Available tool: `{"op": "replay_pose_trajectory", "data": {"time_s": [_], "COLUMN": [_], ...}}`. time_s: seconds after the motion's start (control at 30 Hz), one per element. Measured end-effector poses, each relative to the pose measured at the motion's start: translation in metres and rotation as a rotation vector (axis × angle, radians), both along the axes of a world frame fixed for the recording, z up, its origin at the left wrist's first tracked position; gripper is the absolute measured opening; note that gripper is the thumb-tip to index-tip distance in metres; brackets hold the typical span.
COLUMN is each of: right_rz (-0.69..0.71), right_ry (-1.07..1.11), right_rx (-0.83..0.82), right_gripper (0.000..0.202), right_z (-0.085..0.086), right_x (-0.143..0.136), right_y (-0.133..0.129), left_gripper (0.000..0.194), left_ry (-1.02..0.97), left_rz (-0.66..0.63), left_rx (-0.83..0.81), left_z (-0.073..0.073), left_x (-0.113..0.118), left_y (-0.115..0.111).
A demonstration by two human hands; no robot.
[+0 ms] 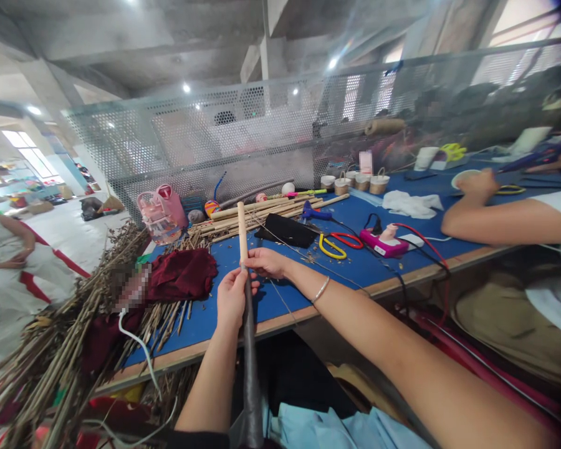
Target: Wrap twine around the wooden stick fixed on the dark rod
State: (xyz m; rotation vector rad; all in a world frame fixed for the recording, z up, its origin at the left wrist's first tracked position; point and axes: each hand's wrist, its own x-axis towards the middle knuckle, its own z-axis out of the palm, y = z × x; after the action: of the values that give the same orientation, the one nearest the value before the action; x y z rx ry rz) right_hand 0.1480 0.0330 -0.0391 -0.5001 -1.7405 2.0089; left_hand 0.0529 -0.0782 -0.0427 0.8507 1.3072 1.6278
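A pale wooden stick (242,234) stands upright in front of me over the table's edge. Its lower part is covered by a dark grey wrap (251,368) that runs down toward my lap. My left hand (232,298) is closed around the stick near the wrap's upper end. Just above it, the fingers of my right hand (267,264) pinch the stick where bare wood meets the wrap. Behind my hands lie a black cloth piece (287,231), yellow-handled scissors (331,247) and a blue glue gun (315,213). A thin wire (318,263) crosses the table by my right wrist.
On the blue table (199,327) are bare wooden sticks (280,206), a maroon cloth (182,274) and a pink power strip (386,242) with cords. Dry stalks (70,324) jut over the left edge. A co-worker's arm (509,218) rests at the right. A perforated metal screen (206,137) stands behind.
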Motion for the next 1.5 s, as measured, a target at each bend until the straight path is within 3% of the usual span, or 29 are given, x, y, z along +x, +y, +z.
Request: {"op": "replay_pose_trajectory", "data": {"time_s": [0.17,0.23,0.4,0.63,0.8,0.93,1.07,1.2,1.37,1.5], "right_rz": [-0.023,-0.027,-0.006,-0.049,-0.038,0.004,0.042,0.034,-0.035,-0.051], "right_ry": [0.006,0.015,0.053,0.001,0.036,-0.089,-0.244,-0.209,-0.214,-0.212], "right_rx": [0.023,0.006,-0.034,0.065,0.021,0.068,0.208,0.199,0.080,0.082], "right_gripper": [0.032,0.033,0.037,0.037,0.037,0.037,0.037,0.035,0.037,0.038], "right_z": [0.001,0.003,0.003,-0.002,-0.001,0.010,0.029,0.028,0.010,0.008], "right_x": [-0.001,-0.001,-0.001,-0.002,0.000,-0.005,-0.019,-0.020,-0.006,-0.004], "right_y": [0.000,-0.001,-0.003,0.000,0.000,0.012,0.028,0.033,0.029,0.027], "left_gripper": [0.052,0.054,0.057,0.037,0.034,0.036,0.036,0.036,0.033,0.034], "left_ry": [0.311,0.364,0.117,0.319,0.267,0.203,0.192,0.127,0.057,0.052], "left_rz": [0.240,0.230,0.001,-0.126,-0.390,-0.553,-0.563,-0.582,-0.610,-0.560], "left_rx": [0.078,0.057,-0.016,-0.129,-0.246,-0.335,-0.384,-0.380,-0.342,-0.282], "left_z": [0.003,0.007,0.012,0.015,0.026,0.037,0.045,0.038,0.013,0.004], "left_x": [-0.005,-0.009,-0.013,-0.026,-0.040,-0.051,-0.060,-0.062,-0.061,-0.058], "left_y": [0.001,0.001,0.001,0.007,0.017,0.033,0.058,0.067,0.059,0.059]}}
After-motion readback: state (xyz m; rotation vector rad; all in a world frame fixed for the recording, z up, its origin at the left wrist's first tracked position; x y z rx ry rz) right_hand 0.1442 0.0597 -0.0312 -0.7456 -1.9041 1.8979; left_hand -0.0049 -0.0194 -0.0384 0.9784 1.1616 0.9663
